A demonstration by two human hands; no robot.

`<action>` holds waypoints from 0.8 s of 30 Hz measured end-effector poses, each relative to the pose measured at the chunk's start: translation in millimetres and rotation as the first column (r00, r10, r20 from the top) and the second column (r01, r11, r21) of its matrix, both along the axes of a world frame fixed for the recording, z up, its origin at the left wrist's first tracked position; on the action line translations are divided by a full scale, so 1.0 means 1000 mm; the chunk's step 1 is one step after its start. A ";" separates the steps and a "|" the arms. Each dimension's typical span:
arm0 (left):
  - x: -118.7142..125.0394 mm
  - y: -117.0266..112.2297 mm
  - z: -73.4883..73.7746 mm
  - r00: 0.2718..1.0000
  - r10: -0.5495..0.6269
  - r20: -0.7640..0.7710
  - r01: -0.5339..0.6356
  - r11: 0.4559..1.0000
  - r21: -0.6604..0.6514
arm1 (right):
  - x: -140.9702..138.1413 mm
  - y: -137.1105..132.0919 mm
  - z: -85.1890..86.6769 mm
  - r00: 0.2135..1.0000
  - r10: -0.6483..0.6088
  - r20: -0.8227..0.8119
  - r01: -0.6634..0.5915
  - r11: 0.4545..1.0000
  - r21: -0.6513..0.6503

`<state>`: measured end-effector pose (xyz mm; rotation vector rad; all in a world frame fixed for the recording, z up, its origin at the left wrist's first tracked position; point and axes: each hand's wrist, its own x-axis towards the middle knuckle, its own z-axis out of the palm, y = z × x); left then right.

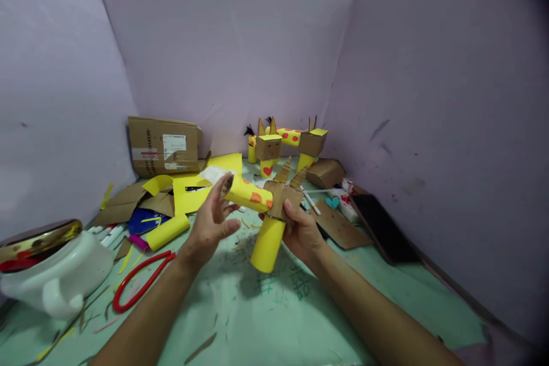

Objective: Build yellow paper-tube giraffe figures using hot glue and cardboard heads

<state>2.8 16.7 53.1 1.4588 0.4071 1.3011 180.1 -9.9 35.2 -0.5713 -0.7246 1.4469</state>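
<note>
My right hand (302, 233) grips a paper giraffe model (266, 206) from below, at the brown cardboard head box with two pointed ears. A yellow tube with orange spots runs left from the box, and a plain yellow tube hangs down under it. My left hand (210, 225) is beside the spotted tube's left end, fingers spread and curved, the fingertips at the tube's open end. Whether they touch it is hard to tell.
Two finished yellow giraffe models (286, 146) stand at the back by the purple partition. A cardboard box (164, 146), yellow paper scraps (189, 189), a loose yellow tube (167, 231), red scissors (141, 280), a white jug (55, 277), markers and a dark tablet (384, 226) lie around.
</note>
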 end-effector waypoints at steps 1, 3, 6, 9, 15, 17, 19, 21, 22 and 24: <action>-0.004 0.002 0.002 1.000 0.019 -0.013 -0.019 1.000 0.012 | 0.002 0.001 0.001 0.999 -0.039 0.014 0.039 0.999 0.018; -0.011 0.005 0.008 0.994 0.076 -0.074 -0.074 0.997 0.030 | 0.005 0.003 0.003 0.994 -0.095 0.060 0.090 0.993 0.080; -0.015 0.002 0.015 0.964 0.143 -0.225 -0.135 0.990 0.048 | 0.006 0.003 0.001 0.982 -0.115 0.147 0.087 0.979 0.184; -0.014 -0.003 0.020 0.905 0.214 -0.369 -0.214 0.976 0.041 | 0.006 0.002 -0.004 0.959 -0.139 0.248 0.073 0.963 0.260; -0.021 -0.001 0.021 0.859 0.307 -0.410 -0.305 0.950 0.074 | 0.010 0.004 -0.017 0.887 -0.209 0.413 0.091 0.954 0.286; -0.020 0.000 0.021 0.828 0.365 -0.426 -0.350 0.929 0.116 | 0.010 0.002 -0.019 0.853 -0.236 0.465 0.100 0.950 0.297; -0.016 -0.002 0.022 0.791 0.413 -0.452 -0.383 0.910 0.160 | 0.009 -0.002 -0.018 0.818 -0.242 0.521 0.085 0.948 0.306; -0.010 -0.006 0.022 0.763 0.443 -0.472 -0.405 0.895 0.187 | 0.007 -0.007 -0.014 0.775 -0.253 0.580 0.071 0.946 0.317; -0.007 -0.009 0.023 0.752 0.452 -0.480 -0.417 0.890 0.186 | 0.006 -0.009 -0.011 0.745 -0.272 0.609 0.074 0.941 0.330; -0.002 -0.013 0.022 0.736 0.471 -0.487 -0.443 0.878 0.179 | 0.005 -0.012 -0.006 0.690 -0.324 0.647 0.086 0.924 0.372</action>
